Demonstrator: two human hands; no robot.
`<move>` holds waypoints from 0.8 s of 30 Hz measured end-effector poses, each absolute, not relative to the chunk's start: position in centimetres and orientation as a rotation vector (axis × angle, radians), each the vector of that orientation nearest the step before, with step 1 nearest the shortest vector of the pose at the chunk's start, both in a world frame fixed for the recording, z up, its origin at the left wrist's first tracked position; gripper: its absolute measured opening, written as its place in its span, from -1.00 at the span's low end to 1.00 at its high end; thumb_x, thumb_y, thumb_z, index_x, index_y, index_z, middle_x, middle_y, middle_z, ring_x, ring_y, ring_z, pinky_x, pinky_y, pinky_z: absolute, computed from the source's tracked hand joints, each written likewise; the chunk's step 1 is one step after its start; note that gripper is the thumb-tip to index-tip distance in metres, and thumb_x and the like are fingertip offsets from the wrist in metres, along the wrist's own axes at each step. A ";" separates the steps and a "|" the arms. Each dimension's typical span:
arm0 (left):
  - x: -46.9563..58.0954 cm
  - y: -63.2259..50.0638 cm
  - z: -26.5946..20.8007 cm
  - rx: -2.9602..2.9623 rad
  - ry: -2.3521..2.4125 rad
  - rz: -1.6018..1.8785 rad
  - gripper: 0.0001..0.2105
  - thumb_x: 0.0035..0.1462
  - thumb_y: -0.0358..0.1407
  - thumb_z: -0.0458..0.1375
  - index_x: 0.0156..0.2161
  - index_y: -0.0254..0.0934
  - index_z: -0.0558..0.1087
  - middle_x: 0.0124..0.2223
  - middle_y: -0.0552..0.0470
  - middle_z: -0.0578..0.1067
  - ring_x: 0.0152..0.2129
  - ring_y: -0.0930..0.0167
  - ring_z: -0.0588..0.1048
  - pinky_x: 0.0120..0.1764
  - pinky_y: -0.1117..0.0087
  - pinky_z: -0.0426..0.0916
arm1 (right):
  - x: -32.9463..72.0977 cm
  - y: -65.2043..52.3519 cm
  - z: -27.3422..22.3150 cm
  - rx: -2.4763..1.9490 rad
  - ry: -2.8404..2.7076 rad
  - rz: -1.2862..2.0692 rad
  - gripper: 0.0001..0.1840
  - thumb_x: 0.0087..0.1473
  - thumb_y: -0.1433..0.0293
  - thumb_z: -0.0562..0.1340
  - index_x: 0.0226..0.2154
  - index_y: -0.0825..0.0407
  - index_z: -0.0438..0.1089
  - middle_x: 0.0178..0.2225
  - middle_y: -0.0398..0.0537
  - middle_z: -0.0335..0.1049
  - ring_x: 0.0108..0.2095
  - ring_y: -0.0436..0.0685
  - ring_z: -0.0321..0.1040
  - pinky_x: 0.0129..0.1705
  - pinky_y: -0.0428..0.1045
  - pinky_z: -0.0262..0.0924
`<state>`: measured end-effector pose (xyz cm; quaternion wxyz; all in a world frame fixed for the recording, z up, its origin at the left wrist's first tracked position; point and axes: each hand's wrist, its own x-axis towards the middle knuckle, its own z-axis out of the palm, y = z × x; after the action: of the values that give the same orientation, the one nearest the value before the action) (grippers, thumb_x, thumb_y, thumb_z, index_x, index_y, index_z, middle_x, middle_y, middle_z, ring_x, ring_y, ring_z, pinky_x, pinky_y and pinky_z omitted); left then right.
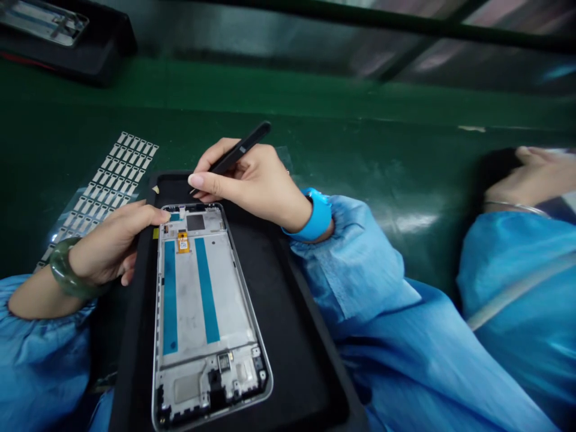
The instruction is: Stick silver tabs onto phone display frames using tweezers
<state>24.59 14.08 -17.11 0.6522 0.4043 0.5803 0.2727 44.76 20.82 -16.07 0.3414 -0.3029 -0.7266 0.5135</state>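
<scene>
A silver phone mid-frame (189, 312) with two blue strips and an orange flex cable (183, 242) lies in a black foam tray (288, 336). My left hand (114, 234) is at the tray's left side, its thumb pressed on the frame's top left corner and its other fingers curled by the tray edge. Black tweezers (240, 150) are pinched in my right hand (252, 180) above the tray's far end. Their thin tip points down just beyond the frame's top edge; whether it grips anything is too small to tell. A small pale scrap (155, 189) sits on the tray's far left corner.
Left of the tray, a sheet of small pale stickers (110, 177) lies on the green table (382, 156). Another black tray (103, 48) with a phone frame stands at the far left. On the right are a co-worker's blue sleeve (517, 270) and hand (535, 177).
</scene>
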 end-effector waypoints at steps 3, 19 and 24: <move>24.9 14.0 -16.8 0.872 1.304 0.535 -0.73 -0.09 -0.08 0.18 -0.46 -0.25 0.30 -0.80 0.24 0.28 -0.95 0.56 0.14 -0.93 0.57 0.04 | 44.8 20.6 -16.2 -0.785 -1.864 1.298 -0.61 -0.02 0.09 0.29 -0.39 0.11 0.35 -0.50 -0.20 0.36 -0.45 -0.06 0.40 -0.40 -0.14 0.33; 24.6 13.9 -16.4 0.992 1.299 0.518 -0.67 0.03 -0.04 0.16 -0.27 -0.20 0.17 -0.71 0.29 0.32 -0.89 0.56 0.20 -0.87 0.59 0.16 | 44.8 20.5 -15.1 -0.652 -2.097 0.899 -0.82 0.11 0.30 0.22 -0.36 0.10 0.40 -0.38 -0.14 0.43 -0.36 -0.05 0.38 -0.28 -0.11 0.26; 24.2 12.5 -14.6 1.169 1.304 0.580 -0.66 0.10 -0.05 0.12 -0.16 -0.22 0.19 -0.64 0.28 0.34 -0.85 0.54 0.26 -0.82 0.55 0.24 | 46.6 22.0 -13.0 -1.012 -1.909 0.552 -0.71 0.24 0.26 0.02 -0.23 0.03 0.39 -0.10 -0.03 0.41 -0.06 0.07 0.35 0.02 0.02 0.23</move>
<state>24.16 12.51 -14.64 0.6041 0.5050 0.5634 0.2504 46.59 22.05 -13.05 0.4401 -0.4075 -0.7687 0.2223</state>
